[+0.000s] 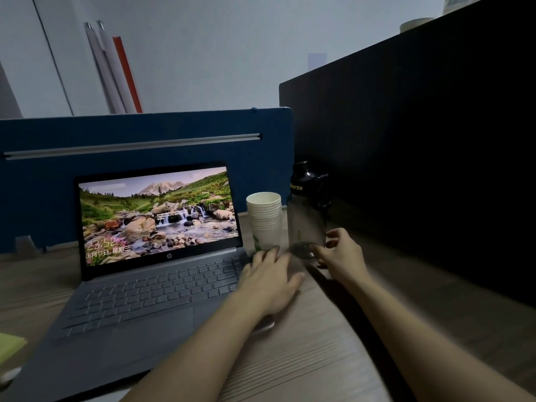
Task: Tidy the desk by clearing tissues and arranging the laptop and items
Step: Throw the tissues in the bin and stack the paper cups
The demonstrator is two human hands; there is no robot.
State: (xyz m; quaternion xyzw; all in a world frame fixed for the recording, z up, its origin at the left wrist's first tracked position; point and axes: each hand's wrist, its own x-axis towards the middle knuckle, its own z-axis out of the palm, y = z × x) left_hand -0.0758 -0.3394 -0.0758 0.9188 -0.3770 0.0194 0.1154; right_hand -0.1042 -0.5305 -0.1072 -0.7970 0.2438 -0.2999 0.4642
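An open grey laptop (pixel 139 297) with a lit landscape screen stands on the wooden desk (pixel 290 358). To its right is a stack of white paper cups (pixel 264 220), then a clear water bottle (pixel 307 210) with a black cap. My left hand (pixel 271 281) lies flat, fingers spread, on the desk at the laptop's right edge, just in front of the cups. My right hand (pixel 340 252) curls loosely at the base of the bottle, thumb and fingers on either side, not clamped. No tissues are visible.
A blue partition (pixel 145 132) rises behind the laptop and a tall black panel (pixel 420 140) walls off the right side. A green sticky-note pad (pixel 10 346) lies at the left edge. Rolled posters (pixel 113 71) lean on the far wall.
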